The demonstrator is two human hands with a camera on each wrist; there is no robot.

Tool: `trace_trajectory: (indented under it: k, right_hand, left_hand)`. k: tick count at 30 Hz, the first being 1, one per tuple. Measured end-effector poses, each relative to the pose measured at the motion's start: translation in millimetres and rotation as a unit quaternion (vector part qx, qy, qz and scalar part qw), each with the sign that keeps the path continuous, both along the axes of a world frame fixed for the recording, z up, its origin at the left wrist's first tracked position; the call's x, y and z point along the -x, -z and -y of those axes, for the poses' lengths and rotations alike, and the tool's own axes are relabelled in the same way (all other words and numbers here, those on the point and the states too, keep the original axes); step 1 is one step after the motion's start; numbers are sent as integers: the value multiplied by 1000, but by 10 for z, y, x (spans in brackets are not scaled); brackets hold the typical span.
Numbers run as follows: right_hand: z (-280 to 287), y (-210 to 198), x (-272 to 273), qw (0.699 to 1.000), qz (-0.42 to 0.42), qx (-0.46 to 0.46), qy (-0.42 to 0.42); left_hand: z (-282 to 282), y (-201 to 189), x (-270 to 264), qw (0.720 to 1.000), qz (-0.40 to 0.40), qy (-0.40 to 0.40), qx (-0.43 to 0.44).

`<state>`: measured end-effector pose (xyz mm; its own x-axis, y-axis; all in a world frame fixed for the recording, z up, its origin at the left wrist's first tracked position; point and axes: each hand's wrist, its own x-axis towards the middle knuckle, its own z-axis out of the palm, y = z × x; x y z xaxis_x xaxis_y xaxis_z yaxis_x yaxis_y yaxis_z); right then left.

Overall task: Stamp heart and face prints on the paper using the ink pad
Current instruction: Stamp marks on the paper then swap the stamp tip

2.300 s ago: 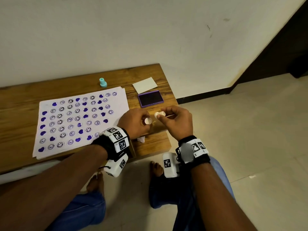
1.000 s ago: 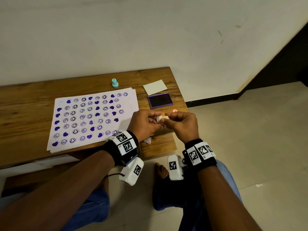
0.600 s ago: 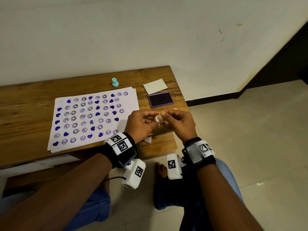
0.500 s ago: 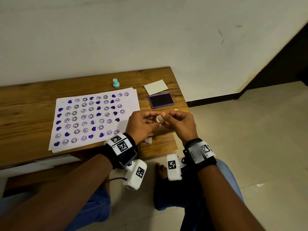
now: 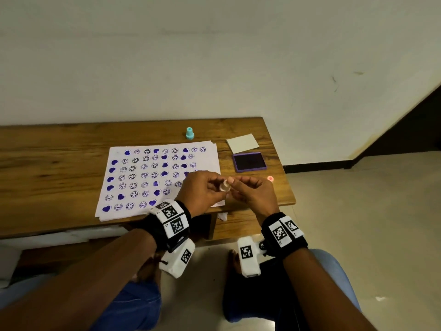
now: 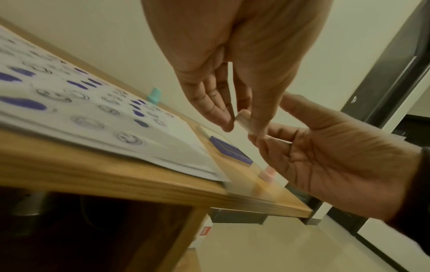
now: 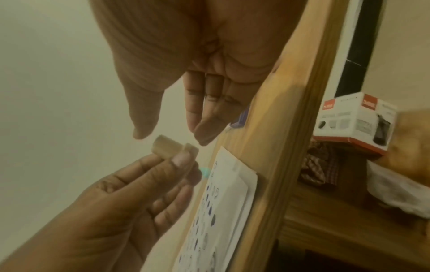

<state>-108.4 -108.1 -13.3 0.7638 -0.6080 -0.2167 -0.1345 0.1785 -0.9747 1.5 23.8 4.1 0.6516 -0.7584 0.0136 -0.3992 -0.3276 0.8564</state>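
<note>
Left hand (image 5: 201, 192) pinches small stamp (image 5: 225, 186) (light, rigid, likely slippery) over bench (image 5: 59, 168) front edge; right hand (image 5: 253, 194) relaxed, empty. Grip its barrel.

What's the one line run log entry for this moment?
left hand: pinches white stamp | right hand: open beside it | ink pad: uncovered | paper: nearly full

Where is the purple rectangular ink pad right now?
In the head view, the purple rectangular ink pad lies open on the wooden table's right end, between the stamped paper and table edge.
</note>
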Motion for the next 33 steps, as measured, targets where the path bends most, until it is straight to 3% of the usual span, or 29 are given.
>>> trace_trajectory:
  k: [4, 8, 13, 17, 21, 26, 30, 33]
  right_hand:
    - [0, -17, -203, 992, -48, 116, -1]
    - [20, 84, -255, 965, -88, 243, -41]
    - [48, 280, -268, 885, -127, 435, -105]
    - [85, 285, -355, 889, -131, 425, -111]
    - [115, 261, -343, 892, -127, 422, -105]
    - [211, 93, -214, 892, -135, 422, -87]
    - [427, -36, -52, 895, -169, 413, -28]
    - [624, -48, 122, 886, -195, 420, 33]
  left_hand:
    - [-132, 17, -476, 996, 33, -72, -47]
    - [-130, -22, -1147, 983, 39, -153, -99]
    - [176, 14, -1925, 960, 104, -179, -190]
    - [313, 136, -2209, 947, 139, -156, -245]
    - [322, 297, -2273, 948, 122, -158, -248]
    - [282, 189, -2223, 960, 72, -157, -219]
    - [268, 118, -1830, 971, 113, -140, -159]
    - [317, 212, -1437, 955, 213, -109, -173]
